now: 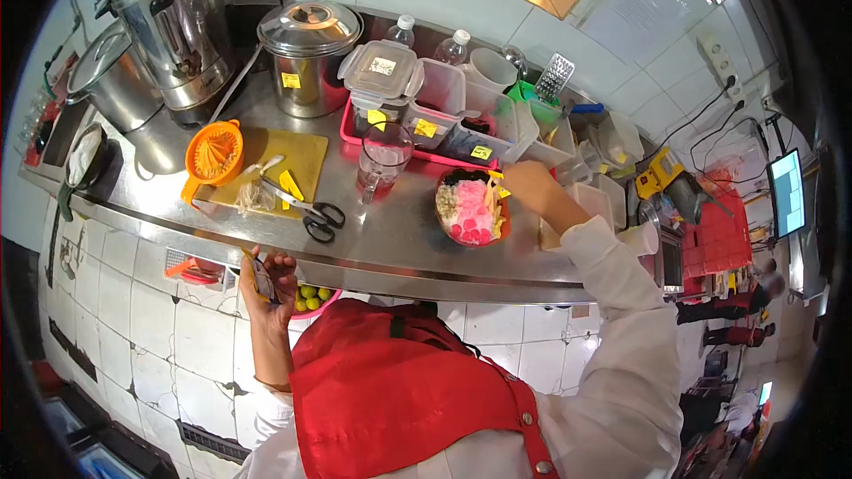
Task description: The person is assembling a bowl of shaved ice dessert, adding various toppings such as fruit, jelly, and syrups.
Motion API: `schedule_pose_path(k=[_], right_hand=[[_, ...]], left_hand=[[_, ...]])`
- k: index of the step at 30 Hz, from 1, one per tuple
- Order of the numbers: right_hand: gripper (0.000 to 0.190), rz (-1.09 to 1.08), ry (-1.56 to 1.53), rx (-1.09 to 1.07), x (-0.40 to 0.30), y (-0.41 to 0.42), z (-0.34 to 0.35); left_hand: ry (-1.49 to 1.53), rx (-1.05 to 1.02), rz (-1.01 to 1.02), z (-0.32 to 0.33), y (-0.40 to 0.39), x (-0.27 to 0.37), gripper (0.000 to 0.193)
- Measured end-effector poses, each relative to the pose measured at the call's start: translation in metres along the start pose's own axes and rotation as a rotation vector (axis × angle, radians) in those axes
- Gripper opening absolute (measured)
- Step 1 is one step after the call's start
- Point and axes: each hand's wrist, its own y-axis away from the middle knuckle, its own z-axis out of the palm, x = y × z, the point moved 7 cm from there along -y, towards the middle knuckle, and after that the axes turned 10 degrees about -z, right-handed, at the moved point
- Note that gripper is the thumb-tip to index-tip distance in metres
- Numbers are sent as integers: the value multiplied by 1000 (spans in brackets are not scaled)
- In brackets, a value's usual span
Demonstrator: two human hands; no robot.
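My left hand (269, 283) is raised in front of the counter's edge, closed on a dark, flat phone-like object (261, 278) with a yellow edge. My right hand (529, 187) is at the right rim of a bowl (472, 207) of pink shaved ice with dark, pale and yellow toppings; its fingertips are hidden, so whether it holds anything is unclear. A glass mug (384, 156) with some red liquid stands left of the bowl. Black-handled scissors (319, 213) lie partly on a yellow cutting board (303, 153), beside a plastic bag (256, 194) and an orange citrus juicer (214, 154).
Behind the bowl, lidded and uncovered plastic containers (466, 140) stand in a pink tray. Steel pots (309, 60) and a tall urn (176, 33) line the back left. A box grater (554, 78) stands behind the containers. Green limes (311, 298) sit below the counter's edge. Other people stand far right.
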Motion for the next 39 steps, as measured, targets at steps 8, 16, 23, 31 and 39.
schedule_pose_path(k=[8,16,23,31,39], right_hand=[[38,-28,12,-63,-35,-19,-25],[41,-59,38,-51,-34,-36,-28],[41,25,3,-154,-18,-28,-37],[54,176,-458,-467,-25,10,-31],[41,145,-413,-414,-23,32,-4]], left_hand=[[107,-20,-62,-26,0,2,29],[83,-40,-42,-11,6,3,33],[102,-103,-101,-11,3,2,35],[125,-71,-45,-21,0,5,32],[131,-134,-75,-15,-4,4,34]])
